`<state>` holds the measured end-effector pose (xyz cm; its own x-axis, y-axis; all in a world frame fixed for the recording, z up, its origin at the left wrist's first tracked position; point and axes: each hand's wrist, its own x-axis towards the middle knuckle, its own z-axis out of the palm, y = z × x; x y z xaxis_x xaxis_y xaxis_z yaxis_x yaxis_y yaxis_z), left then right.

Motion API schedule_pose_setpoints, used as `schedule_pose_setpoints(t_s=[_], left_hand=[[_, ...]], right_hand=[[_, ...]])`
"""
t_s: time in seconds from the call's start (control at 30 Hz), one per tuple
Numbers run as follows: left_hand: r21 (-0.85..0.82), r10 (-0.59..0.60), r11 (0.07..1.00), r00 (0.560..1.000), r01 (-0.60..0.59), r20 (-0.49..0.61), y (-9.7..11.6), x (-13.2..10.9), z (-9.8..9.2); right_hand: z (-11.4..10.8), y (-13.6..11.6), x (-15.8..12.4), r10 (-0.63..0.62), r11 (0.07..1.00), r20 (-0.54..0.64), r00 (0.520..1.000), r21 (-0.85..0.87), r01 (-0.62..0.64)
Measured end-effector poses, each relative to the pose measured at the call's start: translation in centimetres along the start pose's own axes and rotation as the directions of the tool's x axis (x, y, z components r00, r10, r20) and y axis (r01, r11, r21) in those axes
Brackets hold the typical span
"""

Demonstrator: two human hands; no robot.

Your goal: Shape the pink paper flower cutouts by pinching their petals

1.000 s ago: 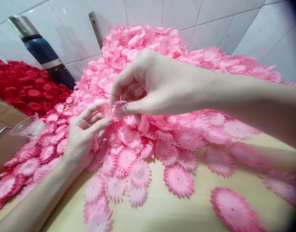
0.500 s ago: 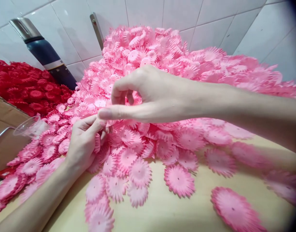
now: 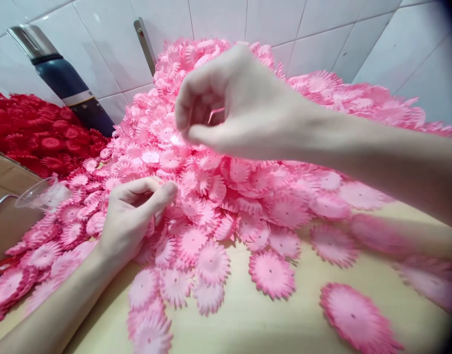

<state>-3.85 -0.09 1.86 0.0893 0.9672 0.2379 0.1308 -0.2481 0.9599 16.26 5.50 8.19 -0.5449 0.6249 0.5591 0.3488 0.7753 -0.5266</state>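
Note:
A large heap of pink scalloped petal discs (image 3: 248,179) with small centre holes leans against the wall. At its lower left my left hand (image 3: 132,211) is closed, thumb pressed toward the index finger; what it pinches is too small or hidden to name. My right hand (image 3: 226,108) is raised over the heap, thumb and fingertips together in a pinch, slightly blurred; anything between the tips is hidden. Single discs, such as one pink disc (image 3: 272,275), lie on the pale wooden table (image 3: 255,329) nearer to me.
A dark blue bottle (image 3: 69,81) with a steel cap leans at the upper left beside red petal discs (image 3: 45,130). A cardboard box (image 3: 8,182) and a clear plastic cup (image 3: 37,194) are at the left. A metal strip (image 3: 144,46) stands against the tiled wall (image 3: 218,17).
My right hand has lifted up and away from my left hand, which it met at the fingertips before. The left hand has stayed nearly in place, its thumb now extended farther right.

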Motion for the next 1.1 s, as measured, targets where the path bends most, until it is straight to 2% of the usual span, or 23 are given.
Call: schedule_pose_setpoints(t_s=[0.07,0.13,0.2,0.3,0.37,0.43,0.7,0.87,1.1], left_hand=[[-0.013,-0.019,1.0,1.0,0.018,-0.017,0.1,0.1,0.1],[-0.027,-0.041,0.999,0.998,0.04,-0.048,0.1,0.1,0.1],[-0.036,-0.062,0.998,0.995,0.059,-0.076,0.0,0.1,0.1],[-0.022,-0.058,0.998,0.996,0.057,-0.068,-0.2,0.0,0.0],[-0.011,-0.053,0.999,0.997,0.052,-0.048,-0.3,-0.1,0.0],[-0.007,-0.055,0.998,0.998,0.055,-0.038,-0.4,-0.1,-0.1],[0.006,-0.073,0.997,0.997,0.073,0.005,0.2,-0.1,0.0],[-0.027,-0.029,0.999,1.0,0.029,0.002,0.1,0.1,0.2],[-0.039,-0.005,0.999,1.0,0.006,0.024,-0.2,0.1,0.0]], right_hand=[[-0.4,0.5,0.3,0.072,0.996,-0.117,0.991,-0.049,-0.078],[-0.6,0.9,0.3,0.117,0.99,-0.131,0.985,-0.058,-0.125],[-0.4,0.8,0.1,0.1,0.995,-0.028,0.995,-0.028,-0.101],[0.2,0.2,-0.4,-0.015,0.998,0.175,0.984,0.069,0.003],[0.6,-0.4,-0.6,-0.089,0.992,0.248,0.965,0.108,0.064],[0.6,-0.8,-0.6,-0.096,0.99,0.279,0.955,0.127,0.062],[0.3,-1.0,-0.4,-0.005,0.983,0.237,0.971,0.178,-0.038],[0.4,-0.9,-0.5,0.053,0.976,0.229,0.972,0.192,-0.098],[0.9,-0.8,-0.6,0.019,0.975,0.243,0.97,0.212,-0.072]])
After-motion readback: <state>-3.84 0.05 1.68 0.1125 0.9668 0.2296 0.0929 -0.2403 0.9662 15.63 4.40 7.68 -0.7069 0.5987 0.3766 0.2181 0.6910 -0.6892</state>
